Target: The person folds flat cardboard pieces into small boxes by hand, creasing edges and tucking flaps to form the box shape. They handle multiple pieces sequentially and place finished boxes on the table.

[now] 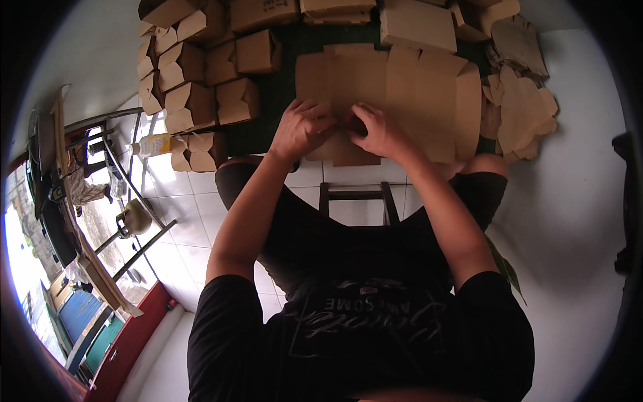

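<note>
Brown flat carton blank [395,94] lies under both hands' [305,127] grip.

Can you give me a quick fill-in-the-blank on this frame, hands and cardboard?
1. Both hands press on a flat, unfolded ____ box blank.
2. The left hand and right hand work at the blank's ____ edge, the one closest to the person.
3. The pile of folded boxes lies to the person's ____.
4. The work surface under the blank is dark ____.

Missing words: cardboard; near; left; green
</note>
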`<control>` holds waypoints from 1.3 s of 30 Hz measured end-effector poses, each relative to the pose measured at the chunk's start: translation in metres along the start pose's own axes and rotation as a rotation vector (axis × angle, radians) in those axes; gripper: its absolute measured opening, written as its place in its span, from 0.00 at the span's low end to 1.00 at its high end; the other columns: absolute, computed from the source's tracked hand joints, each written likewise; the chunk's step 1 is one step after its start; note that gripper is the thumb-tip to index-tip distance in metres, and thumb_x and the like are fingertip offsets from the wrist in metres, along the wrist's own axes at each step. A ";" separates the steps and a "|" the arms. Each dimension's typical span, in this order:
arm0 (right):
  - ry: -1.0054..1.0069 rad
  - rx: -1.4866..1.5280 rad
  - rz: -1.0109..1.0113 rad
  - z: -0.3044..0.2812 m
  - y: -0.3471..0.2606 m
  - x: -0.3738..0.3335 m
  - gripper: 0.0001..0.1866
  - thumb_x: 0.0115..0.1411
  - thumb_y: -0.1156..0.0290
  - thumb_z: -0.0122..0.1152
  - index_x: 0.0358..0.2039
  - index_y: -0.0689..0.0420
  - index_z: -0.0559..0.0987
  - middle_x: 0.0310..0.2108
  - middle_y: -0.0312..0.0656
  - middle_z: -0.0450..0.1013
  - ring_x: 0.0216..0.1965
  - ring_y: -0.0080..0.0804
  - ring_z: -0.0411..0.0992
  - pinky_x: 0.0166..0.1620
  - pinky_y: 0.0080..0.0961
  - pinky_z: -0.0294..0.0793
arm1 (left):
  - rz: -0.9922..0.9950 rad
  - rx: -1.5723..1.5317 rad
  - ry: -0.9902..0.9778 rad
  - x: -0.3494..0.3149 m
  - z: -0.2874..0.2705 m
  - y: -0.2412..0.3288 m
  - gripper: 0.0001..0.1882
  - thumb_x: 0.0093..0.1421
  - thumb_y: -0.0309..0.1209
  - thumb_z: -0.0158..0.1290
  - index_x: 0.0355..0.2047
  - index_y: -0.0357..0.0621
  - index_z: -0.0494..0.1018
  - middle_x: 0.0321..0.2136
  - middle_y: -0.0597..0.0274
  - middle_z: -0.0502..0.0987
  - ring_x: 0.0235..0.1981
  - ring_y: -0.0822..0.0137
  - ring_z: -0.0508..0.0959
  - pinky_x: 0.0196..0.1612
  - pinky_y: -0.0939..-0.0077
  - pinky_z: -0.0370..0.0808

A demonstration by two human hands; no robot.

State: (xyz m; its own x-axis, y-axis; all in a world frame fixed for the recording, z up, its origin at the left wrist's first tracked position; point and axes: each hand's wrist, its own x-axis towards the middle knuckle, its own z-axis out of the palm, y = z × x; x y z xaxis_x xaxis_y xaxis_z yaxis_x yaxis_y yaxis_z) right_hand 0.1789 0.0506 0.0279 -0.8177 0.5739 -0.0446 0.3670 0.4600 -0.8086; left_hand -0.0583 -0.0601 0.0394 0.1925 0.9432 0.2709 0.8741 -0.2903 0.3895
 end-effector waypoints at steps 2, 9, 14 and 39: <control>0.061 -0.069 -0.062 0.004 0.003 -0.003 0.13 0.65 0.73 0.77 0.47 0.57 0.83 0.43 0.45 0.83 0.51 0.51 0.82 0.54 0.45 0.85 | -0.002 0.002 -0.006 0.000 0.002 -0.001 0.07 0.56 0.33 0.75 0.34 0.57 0.89 0.37 0.74 0.83 0.44 0.63 0.85 0.49 0.60 0.81; 0.172 -0.195 -0.222 0.020 0.017 -0.003 0.13 0.61 0.74 0.79 0.45 0.55 0.85 0.42 0.41 0.85 0.47 0.46 0.81 0.54 0.44 0.84 | -0.005 -0.010 0.000 0.000 0.005 -0.005 0.07 0.56 0.33 0.75 0.34 0.55 0.88 0.37 0.73 0.83 0.45 0.62 0.85 0.50 0.60 0.81; 0.180 -0.143 -0.217 0.022 0.021 -0.001 0.12 0.60 0.75 0.79 0.43 0.56 0.86 0.40 0.42 0.85 0.46 0.46 0.82 0.54 0.44 0.84 | -0.011 -0.029 0.012 0.001 0.004 -0.005 0.09 0.56 0.33 0.75 0.35 0.54 0.87 0.38 0.71 0.83 0.45 0.61 0.85 0.49 0.59 0.81; 0.223 -0.070 -0.105 0.022 0.022 0.005 0.08 0.61 0.73 0.81 0.41 0.53 0.91 0.37 0.43 0.86 0.45 0.43 0.84 0.49 0.41 0.87 | 0.038 0.057 0.014 0.006 0.001 -0.006 0.11 0.57 0.33 0.75 0.38 0.57 0.85 0.38 0.72 0.81 0.44 0.63 0.84 0.46 0.61 0.79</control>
State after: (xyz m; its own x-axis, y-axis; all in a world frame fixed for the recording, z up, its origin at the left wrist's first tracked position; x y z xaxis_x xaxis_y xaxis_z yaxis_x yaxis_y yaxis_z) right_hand 0.1733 0.0490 -0.0026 -0.7374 0.6526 0.1743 0.3216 0.5660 -0.7591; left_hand -0.0620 -0.0520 0.0378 0.2204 0.9291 0.2971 0.8902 -0.3161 0.3280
